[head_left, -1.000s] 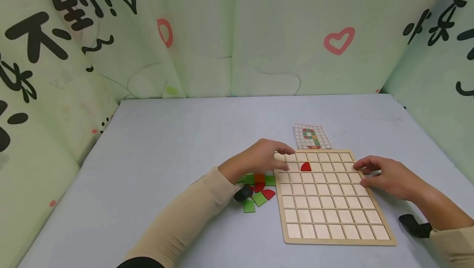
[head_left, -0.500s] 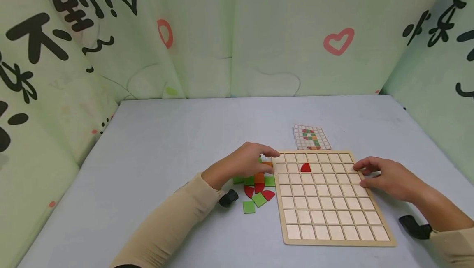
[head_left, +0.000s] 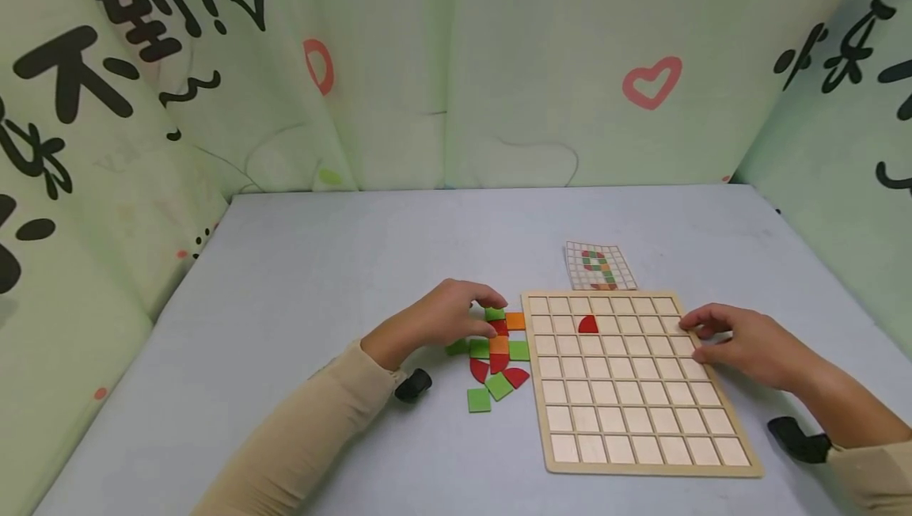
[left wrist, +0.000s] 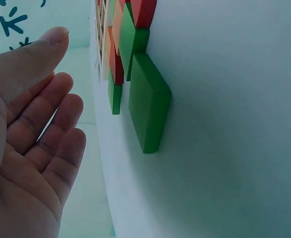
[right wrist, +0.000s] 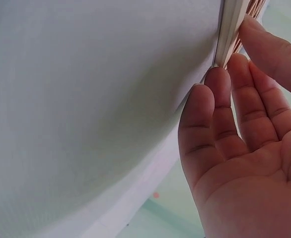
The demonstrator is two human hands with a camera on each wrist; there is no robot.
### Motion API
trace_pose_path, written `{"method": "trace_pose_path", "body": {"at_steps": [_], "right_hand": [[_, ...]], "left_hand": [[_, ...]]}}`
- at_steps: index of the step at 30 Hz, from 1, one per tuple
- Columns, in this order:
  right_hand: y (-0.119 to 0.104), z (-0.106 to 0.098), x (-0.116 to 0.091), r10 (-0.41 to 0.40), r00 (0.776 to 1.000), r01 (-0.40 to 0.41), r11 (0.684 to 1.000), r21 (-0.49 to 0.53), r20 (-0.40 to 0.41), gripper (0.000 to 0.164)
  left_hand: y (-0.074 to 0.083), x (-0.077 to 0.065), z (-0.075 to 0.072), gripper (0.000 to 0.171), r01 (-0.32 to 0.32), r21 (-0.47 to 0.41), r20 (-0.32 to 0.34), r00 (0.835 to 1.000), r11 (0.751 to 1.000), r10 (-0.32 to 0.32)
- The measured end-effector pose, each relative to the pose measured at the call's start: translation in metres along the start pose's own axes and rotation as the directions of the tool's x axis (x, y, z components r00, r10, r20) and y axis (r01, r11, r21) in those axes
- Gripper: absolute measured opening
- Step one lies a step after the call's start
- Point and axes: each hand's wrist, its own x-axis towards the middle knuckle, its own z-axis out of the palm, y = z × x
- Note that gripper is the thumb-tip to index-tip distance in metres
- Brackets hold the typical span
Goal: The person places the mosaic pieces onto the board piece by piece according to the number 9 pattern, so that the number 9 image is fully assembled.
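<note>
Board: A pale wooden board (head_left: pixel 641 388), rounded at the corners and ruled into squares by thin lines, lies flat on the light table (head_left: pixel 342 263), toward the person's right.
Red piece: A lone red quarter-circle (head_left: pixel 588 325) sits on the board, second row from the far edge, third square from the left, its curve facing far left.
Loose tiles: Green, orange and red tiles (head_left: pixel 499 345), squares and quarter-circles, cluster along the board's left side, several touching.
Left hand: The left hand (head_left: pixel 442 313) hovers at the cluster's far end, thumb and fingers parted, gripping nothing.
Right hand: The right hand (head_left: pixel 755 346) rests fingertips on the board's right edge, fingers relaxed, not clasped.
Card: A small card (head_left: pixel 627 271), printed with a grid and coloured shapes, lies just beyond the board; only the head camera shows it.
Left wrist view: A green tile (left wrist: pixel 150 104) shows its thick side, lost from above, and the bare left palm appears.
Right wrist view: The board's slim rim (right wrist: pixel 230 29) appears edge-on, the right thumb touching it.
</note>
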Motion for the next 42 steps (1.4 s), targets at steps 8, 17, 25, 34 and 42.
{"method": "trace_pose_path", "body": {"at_steps": [8, 17, 25, 34, 42], "right_hand": [[0.0, 0.001, -0.001, 0.004, 1.0, -0.004, 1.0, 0.003, -0.001, 0.039], [0.0, 0.001, 0.0, -0.013, 1.0, 0.013, 1.0, -0.005, -0.012, 0.039], [-0.001, 0.0, 0.0, -0.016, 1.0, 0.015, 1.0, -0.014, -0.003, 0.039], [0.0, 0.0, 0.0, -0.011, 1.0, 0.011, 1.0, -0.012, -0.005, 0.039], [0.0, 0.0, 0.0, -0.017, 1.0, 0.017, 1.0, -0.007, -0.004, 0.039]], "left_hand": [[-0.008, -0.007, 0.001, 0.043, 0.063, 0.013, -0.004, 0.998, 0.998, -0.063], [-0.021, -0.019, -0.005, 0.042, 0.081, 0.048, 0.005, 0.997, 0.996, -0.082], [-0.03, -0.024, -0.008, 0.037, 0.057, 0.046, 0.004, 0.998, 0.997, -0.057], [-0.031, -0.025, -0.007, 0.031, 0.054, 0.046, 0.037, 0.998, 0.997, -0.055], [-0.03, -0.025, -0.006, 0.025, 0.054, 0.066, 0.048, 0.997, 0.996, -0.057]]}}
